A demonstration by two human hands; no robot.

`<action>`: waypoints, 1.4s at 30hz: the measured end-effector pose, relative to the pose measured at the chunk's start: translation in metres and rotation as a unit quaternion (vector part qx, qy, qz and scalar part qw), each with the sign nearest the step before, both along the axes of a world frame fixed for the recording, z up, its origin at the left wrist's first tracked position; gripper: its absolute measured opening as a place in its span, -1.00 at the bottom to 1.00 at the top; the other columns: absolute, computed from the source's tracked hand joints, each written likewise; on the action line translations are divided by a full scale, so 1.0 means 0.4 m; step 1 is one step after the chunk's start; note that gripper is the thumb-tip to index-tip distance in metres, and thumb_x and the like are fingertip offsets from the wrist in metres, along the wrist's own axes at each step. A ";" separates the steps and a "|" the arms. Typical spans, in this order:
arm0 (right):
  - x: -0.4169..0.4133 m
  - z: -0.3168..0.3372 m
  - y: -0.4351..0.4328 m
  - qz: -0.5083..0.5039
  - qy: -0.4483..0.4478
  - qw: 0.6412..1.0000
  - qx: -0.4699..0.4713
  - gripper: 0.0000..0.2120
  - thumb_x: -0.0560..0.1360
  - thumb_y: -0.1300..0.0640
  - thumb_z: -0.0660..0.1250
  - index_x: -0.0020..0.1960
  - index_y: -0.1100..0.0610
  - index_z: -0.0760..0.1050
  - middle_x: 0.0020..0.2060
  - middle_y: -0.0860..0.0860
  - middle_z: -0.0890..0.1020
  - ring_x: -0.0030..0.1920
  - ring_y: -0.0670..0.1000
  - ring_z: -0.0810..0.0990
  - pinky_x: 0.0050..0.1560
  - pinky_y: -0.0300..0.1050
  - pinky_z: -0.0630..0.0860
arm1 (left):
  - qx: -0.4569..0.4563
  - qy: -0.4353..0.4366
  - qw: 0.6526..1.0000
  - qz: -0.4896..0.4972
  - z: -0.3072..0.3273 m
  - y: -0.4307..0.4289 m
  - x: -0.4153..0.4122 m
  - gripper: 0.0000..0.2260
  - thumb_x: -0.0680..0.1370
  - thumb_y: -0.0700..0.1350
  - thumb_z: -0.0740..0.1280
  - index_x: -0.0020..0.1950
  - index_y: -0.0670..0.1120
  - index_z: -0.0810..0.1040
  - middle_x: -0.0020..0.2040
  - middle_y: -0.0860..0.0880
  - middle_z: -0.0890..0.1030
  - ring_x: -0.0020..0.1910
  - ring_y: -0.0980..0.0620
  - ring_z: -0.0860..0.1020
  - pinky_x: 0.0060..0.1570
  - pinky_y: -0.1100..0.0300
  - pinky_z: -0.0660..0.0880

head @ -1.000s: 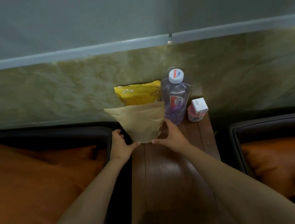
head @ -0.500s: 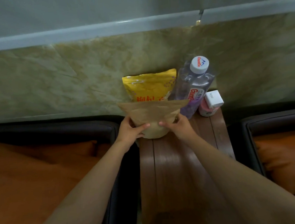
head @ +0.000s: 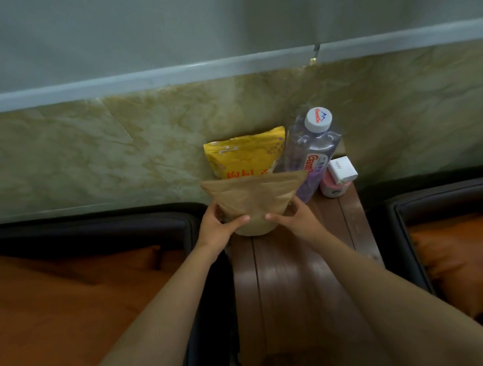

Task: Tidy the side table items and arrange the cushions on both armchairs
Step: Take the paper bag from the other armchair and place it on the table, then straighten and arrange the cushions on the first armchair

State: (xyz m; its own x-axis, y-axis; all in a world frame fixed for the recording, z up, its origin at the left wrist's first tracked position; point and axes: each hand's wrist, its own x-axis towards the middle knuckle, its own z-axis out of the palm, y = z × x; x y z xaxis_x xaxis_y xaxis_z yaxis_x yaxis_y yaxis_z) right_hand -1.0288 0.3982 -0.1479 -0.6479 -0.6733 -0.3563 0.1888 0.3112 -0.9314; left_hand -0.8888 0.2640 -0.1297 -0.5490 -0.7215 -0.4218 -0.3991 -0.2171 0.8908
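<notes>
An orange cushion point(head: 69, 300) lies well left of the left hand point(head: 219, 228), whose fingers curl round the left edge of the brown bag point(head: 255, 199). The bag stands upright on the side table point(head: 301, 279) between both sets of fingers, probably steadied so it lines up in front of the yellow bag point(head: 243, 156) just beyond the fingertips. The right hand point(head: 296, 221) grips the opposite edge. Right of those fingers stand a bottle point(head: 310, 153) and a white box point(head: 342, 169); the other cushion point(head: 459, 251) lies well apart.

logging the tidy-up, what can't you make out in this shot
Head view:
yellow snack pouch: lower half hidden behind the brown paper pouch
brown paper pouch's lower sides: covered by left hand and right hand
pink container: top hidden under the white box
left orange cushion and right orange cushion: cut off by frame edges
</notes>
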 end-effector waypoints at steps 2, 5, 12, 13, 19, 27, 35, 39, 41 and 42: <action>0.006 0.009 0.012 0.000 0.005 1.000 0.015 -0.45 0.32 0.42 0.49 0.26 0.31 0.39 0.08 0.09 0.58 -0.07 -0.24 0.57 -0.14 -0.44 0.48 | -0.026 -0.028 0.999 -0.014 0.009 -0.001 0.009 -0.33 0.29 -0.13 0.59 0.34 -0.09 0.41 0.24 -0.06 0.55 0.23 0.00 0.50 0.26 -0.06 0.46; 0.018 0.026 0.030 -0.004 0.017 0.999 0.030 -0.39 0.31 0.40 0.51 0.29 0.34 0.36 0.19 0.16 0.54 0.03 -0.12 0.53 -0.11 -0.47 0.46 | -0.057 -0.060 0.996 -0.033 0.026 0.001 0.024 -0.28 0.30 -0.09 0.59 0.38 -0.11 0.36 0.30 -0.08 0.50 0.31 -0.04 0.45 0.31 0.03 0.39; 0.101 0.019 0.065 0.007 0.119 0.981 0.156 0.14 -0.04 -0.38 0.53 0.40 0.12 0.32 0.32 0.06 0.47 0.34 0.03 0.41 0.35 0.03 0.37 | -0.098 -0.137 0.980 -0.108 0.058 0.042 0.081 -0.21 0.38 -0.04 0.53 0.47 -0.18 0.19 0.43 -0.17 0.33 0.40 -0.09 0.32 0.35 0.08 0.30; 0.116 0.022 0.070 0.015 0.147 0.973 0.179 0.14 0.00 -0.39 0.52 0.43 0.13 0.29 0.35 0.08 0.44 0.38 0.06 0.37 0.37 0.03 0.33 | -0.106 -0.145 0.976 -0.121 0.058 0.048 0.091 -0.21 0.39 -0.02 0.51 0.48 -0.17 0.18 0.44 -0.17 0.31 0.42 -0.10 0.31 0.36 0.06 0.29; 0.199 0.099 0.143 0.097 0.249 0.929 0.256 0.03 0.30 -0.31 0.43 0.53 0.14 0.04 0.52 0.09 0.10 0.52 0.10 0.00 0.48 -0.05 0.02 | -0.196 -0.204 0.939 -0.196 0.079 0.109 0.149 -0.22 0.45 0.09 0.43 0.51 -0.18 0.15 0.47 -0.18 0.26 0.45 -0.13 0.25 0.39 0.08 0.23; 0.232 0.164 0.266 0.215 0.424 0.845 0.245 -0.17 0.49 -0.31 0.19 0.56 0.09 -0.06 0.56 0.00 -0.04 0.54 0.03 -0.17 0.50 -0.02 -0.16 | -0.374 -0.259 0.861 -0.227 0.149 0.260 0.228 -0.25 0.52 0.20 0.28 0.55 -0.11 0.03 0.55 -0.07 0.13 0.52 -0.04 0.11 0.45 0.06 0.16; 0.292 0.247 0.449 0.279 0.506 0.790 0.204 -0.21 0.52 -0.27 0.16 0.56 0.06 -0.11 0.56 0.00 -0.09 0.53 0.01 -0.23 0.44 -0.06 -0.30 | -0.457 -0.298 0.816 -0.191 0.187 0.546 0.284 -0.25 0.54 0.28 0.15 0.56 -0.10 -0.03 0.56 -0.06 0.06 0.54 -0.01 0.03 0.48 0.08 0.02; 0.343 0.284 0.480 0.298 0.529 0.776 0.173 -0.21 0.53 -0.24 0.18 0.56 0.07 -0.11 0.56 0.01 -0.08 0.53 0.01 -0.22 0.47 -0.04 -0.28 | -0.495 -0.323 0.786 -0.184 0.202 0.619 0.354 -0.31 0.58 0.22 0.11 0.56 -0.09 -0.06 0.57 -0.05 0.03 0.54 -0.01 -0.01 0.49 0.07 -0.01; 0.371 0.294 0.489 0.303 0.534 0.774 0.154 -0.21 0.52 -0.23 0.18 0.56 0.06 -0.11 0.56 0.01 -0.07 0.53 0.01 -0.22 0.47 -0.04 -0.28 | -0.496 -0.334 0.779 -0.189 0.212 0.626 0.403 -0.32 0.59 0.17 0.14 0.56 -0.09 -0.08 0.57 -0.05 0.01 0.55 -0.01 -0.03 0.51 0.07 -0.03; 0.384 0.298 0.494 0.306 0.537 0.773 0.146 -0.21 0.52 -0.23 0.18 0.56 0.06 -0.11 0.56 0.00 -0.07 0.53 0.00 -0.22 0.46 -0.04 -0.29 | -0.494 -0.340 0.778 -0.187 0.219 0.627 0.428 -0.33 0.59 0.16 0.14 0.56 -0.09 -0.08 0.57 -0.05 0.00 0.55 -0.01 -0.04 0.51 0.06 -0.03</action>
State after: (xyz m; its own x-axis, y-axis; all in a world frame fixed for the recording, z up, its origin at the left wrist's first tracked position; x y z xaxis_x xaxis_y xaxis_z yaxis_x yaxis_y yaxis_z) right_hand -0.8753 0.5960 -0.0287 -0.2686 -0.9628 -0.0294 -0.9094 0.2635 -0.3219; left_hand -0.7176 0.5147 -0.0421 -0.6907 -0.7216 -0.0466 -0.7218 0.6840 0.1054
